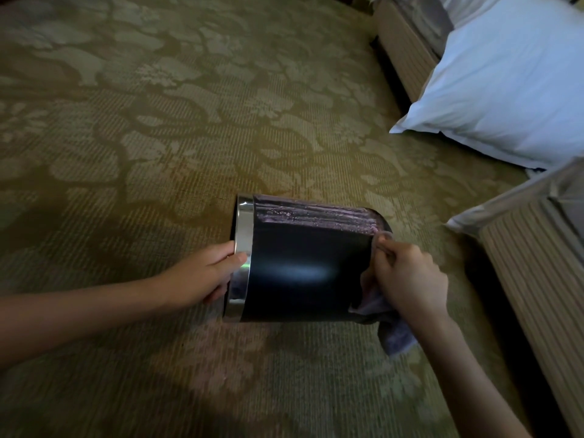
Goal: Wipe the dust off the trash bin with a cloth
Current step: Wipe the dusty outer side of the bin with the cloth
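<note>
- the trash bin (303,267) lies on its side on the carpet (158,128), its shiny metal rim (241,257) turned to the left and its base to the right.
- the left hand (205,275) grips that rim, thumb on the outside and the other fingers curled round the edge, steadying the bin.
- the right hand (407,278) has its fingers bunched tight on the cloth (393,338), pressing it against the base end; a loose tail hangs below.
- judgement: to wipe well, keep the rim held firm so the bin does not roll, then turn it bit by bit. the ribbed upper side looks speckled, perhaps with dust.
- the carpet is olive with a pale floral pattern; a white pillow (505,90) lies to the right, near striped bed bases.
</note>
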Demonstrator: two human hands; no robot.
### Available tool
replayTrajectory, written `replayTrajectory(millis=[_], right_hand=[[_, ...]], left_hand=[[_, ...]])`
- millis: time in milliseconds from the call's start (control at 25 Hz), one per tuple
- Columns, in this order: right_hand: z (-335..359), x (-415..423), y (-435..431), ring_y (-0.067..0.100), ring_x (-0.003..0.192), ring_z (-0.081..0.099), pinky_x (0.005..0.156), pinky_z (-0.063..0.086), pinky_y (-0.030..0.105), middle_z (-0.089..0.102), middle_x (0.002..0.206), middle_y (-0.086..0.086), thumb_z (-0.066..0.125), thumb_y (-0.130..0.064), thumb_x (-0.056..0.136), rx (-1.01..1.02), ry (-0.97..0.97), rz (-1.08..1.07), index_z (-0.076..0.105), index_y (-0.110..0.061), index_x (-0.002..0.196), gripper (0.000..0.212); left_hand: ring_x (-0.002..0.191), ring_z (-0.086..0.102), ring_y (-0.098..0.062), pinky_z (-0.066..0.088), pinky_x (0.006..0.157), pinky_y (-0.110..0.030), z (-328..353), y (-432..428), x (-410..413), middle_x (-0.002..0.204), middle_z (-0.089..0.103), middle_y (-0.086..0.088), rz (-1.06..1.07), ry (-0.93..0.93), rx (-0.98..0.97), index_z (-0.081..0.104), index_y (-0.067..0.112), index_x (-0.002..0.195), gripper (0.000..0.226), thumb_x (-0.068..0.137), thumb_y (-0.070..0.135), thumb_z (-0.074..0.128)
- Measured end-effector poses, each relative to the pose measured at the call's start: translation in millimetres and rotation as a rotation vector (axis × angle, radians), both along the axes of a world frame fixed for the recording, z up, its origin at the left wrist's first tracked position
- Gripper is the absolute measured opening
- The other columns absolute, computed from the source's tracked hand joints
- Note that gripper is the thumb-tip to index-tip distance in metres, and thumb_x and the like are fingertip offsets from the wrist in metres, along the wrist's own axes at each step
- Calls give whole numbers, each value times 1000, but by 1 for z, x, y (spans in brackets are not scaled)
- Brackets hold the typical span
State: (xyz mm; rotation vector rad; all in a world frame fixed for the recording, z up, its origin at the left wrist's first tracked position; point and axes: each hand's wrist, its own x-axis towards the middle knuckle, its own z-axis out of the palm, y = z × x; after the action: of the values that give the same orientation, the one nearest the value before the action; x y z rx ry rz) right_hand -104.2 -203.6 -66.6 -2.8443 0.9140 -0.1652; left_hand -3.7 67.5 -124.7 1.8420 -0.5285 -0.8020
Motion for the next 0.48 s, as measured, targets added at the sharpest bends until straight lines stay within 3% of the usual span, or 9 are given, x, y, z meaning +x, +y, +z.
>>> replayTrajectory(millis=[80, 200, 320, 400, 480], right_hand=[[4, 6, 14, 38, 96, 64, 76, 47, 40, 69, 101, 11, 44, -42, 99, 0, 2, 38, 67, -33, 118, 31], [0, 24, 66, 32, 86, 66, 60, 38, 32, 66, 90, 5, 44, -37, 98, -49, 28, 291, 62, -26, 113, 26], [-5, 37, 126, 29, 86, 65, 58, 29, 29, 63, 94, 1, 48, -30, 95, 0, -12, 593, 58, -24, 117, 25], [-7, 39, 132, 32, 85, 65, 61, 32, 33, 65, 98, 4, 47, -32, 96, 3, -30, 609, 58, -24, 123, 31], [-7, 32, 111, 33, 83, 66, 60, 33, 35, 66, 94, 2, 44, -39, 98, -58, -36, 535, 59, -30, 120, 28]], left_hand=[[44, 48, -6, 42, 52, -28, 3, -1, -3, 46, 51, 1, 9, 10, -15, 58, 31, 100, 20, 103, 29, 38], [46, 55, 0, 42, 48, -10, 15, -5, -14, 49, 61, 14, 49, 70, -87, 59, 25, 93, 23, 102, 23, 38], [47, 57, 8, 39, 45, -3, 23, -9, -24, 49, 62, 24, 73, 86, -167, 59, 18, 91, 30, 89, 40, 38], [45, 56, 11, 39, 45, -3, 20, -7, -25, 48, 62, 22, 67, 97, -153, 60, 12, 92, 29, 96, 30, 37], [54, 61, 10, 43, 50, -5, 15, -4, -23, 60, 68, 21, 46, 70, -105, 63, 13, 96, 27, 102, 16, 37]])
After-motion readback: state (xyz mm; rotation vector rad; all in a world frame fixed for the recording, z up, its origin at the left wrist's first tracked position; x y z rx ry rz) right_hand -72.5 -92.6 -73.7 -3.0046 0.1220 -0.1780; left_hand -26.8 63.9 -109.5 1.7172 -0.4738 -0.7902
